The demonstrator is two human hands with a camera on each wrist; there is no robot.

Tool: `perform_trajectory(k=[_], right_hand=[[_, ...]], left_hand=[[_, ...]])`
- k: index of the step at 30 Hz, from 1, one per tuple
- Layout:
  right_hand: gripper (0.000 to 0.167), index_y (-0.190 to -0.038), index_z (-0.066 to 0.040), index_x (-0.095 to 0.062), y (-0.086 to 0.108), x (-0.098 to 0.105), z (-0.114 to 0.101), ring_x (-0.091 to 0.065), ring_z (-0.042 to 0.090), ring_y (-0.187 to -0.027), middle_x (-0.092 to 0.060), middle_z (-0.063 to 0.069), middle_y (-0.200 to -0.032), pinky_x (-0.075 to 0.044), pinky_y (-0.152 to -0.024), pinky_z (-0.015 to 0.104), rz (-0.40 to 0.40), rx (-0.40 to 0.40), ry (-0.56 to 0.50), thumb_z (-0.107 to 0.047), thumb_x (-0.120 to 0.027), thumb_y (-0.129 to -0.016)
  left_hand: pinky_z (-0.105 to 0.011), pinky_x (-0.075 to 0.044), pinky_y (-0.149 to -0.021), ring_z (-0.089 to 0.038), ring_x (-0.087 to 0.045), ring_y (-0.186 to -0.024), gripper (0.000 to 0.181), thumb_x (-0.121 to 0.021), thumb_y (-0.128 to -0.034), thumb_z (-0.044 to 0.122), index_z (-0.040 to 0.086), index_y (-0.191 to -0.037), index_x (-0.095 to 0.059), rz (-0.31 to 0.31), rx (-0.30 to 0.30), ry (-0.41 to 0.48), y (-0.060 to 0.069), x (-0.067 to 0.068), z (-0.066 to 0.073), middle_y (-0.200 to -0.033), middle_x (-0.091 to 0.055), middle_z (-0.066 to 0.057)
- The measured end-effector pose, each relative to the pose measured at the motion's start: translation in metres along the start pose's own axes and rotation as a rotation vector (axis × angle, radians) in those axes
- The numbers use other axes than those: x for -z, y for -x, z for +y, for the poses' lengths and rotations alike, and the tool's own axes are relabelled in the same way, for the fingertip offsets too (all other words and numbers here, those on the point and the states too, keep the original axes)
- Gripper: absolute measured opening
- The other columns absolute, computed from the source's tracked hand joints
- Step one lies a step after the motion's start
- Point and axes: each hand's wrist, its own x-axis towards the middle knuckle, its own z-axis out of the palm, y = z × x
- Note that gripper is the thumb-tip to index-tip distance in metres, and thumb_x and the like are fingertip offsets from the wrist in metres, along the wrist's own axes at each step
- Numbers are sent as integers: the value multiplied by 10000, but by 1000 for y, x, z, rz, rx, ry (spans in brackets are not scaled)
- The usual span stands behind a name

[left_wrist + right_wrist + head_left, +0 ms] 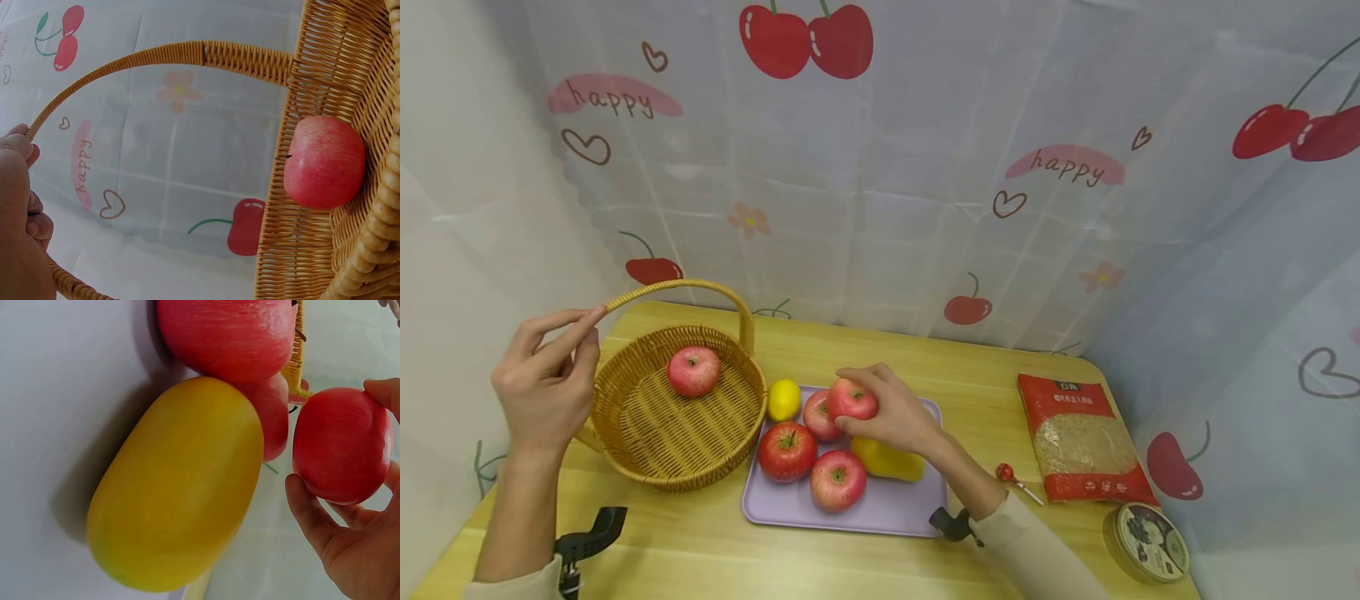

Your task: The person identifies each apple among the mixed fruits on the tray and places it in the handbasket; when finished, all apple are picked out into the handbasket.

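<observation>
Left hand [550, 379] pinches the arched woven handle [681, 283] of the round tan wicker basket [688, 446] between thumb and fingertips, other fingers loosely bent; probably to steady the basket, which sits upright. One pink-red apple [694, 372] lies inside, toward the far wall.

Right hand [895, 412] holds a glossy red apple [853, 400], digits spread only as wide as the fruit and curved round its sides; likely a light grip, palm off it. Held apple sits at the fingertips, above the pale purple rectangular tray [895, 510], right of the basket; right wrist view shows it apart from the long smooth yellow fruit [887, 460].

Tray seems to keep the loose fruit grouped: darker red apple [787, 452], pinkish apple in front [838, 482], partly hidden apple behind [818, 418], small yellow lemon-like fruit [784, 401] at the corner nearest the basket.
</observation>
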Motion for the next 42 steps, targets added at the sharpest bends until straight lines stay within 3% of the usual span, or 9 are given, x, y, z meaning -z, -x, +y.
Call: perform_trajectory(k=[13,33,42], right_hand=[[690,-1451,-403,-518,-5,-6,-14,-559,128,-1021,-514,-64,-1212,-535,-819,299,-20,17,-3,-522,-773,-820],[694,-1445,-416,-521,-18,-15,-32,-552,102,-1035,-519,-88,-1238,-513,-855,326,-18,90,38,-621,-720,-813],[666,-1429,-487,-499,-23,-20,-40,-551,87,-1036,-507,-115,-1235,-517,-846,328,-24,98,32,-619,-716,-814]], left_hand=[[-87,-193,-548,46,-234,-510,179,-625,-929,8,-25,-982,-793,5,-2,-3,1,1,0,-997,-693,-251],[-85,-198,-549,54,-242,-519,180,-625,-930,8,-27,-985,-792,-2,-4,0,2,1,-1,-998,-692,-254],[-85,-197,-548,53,-242,-518,179,-625,-929,8,-26,-983,-793,6,-3,7,2,1,-1,-1003,-697,-243]])
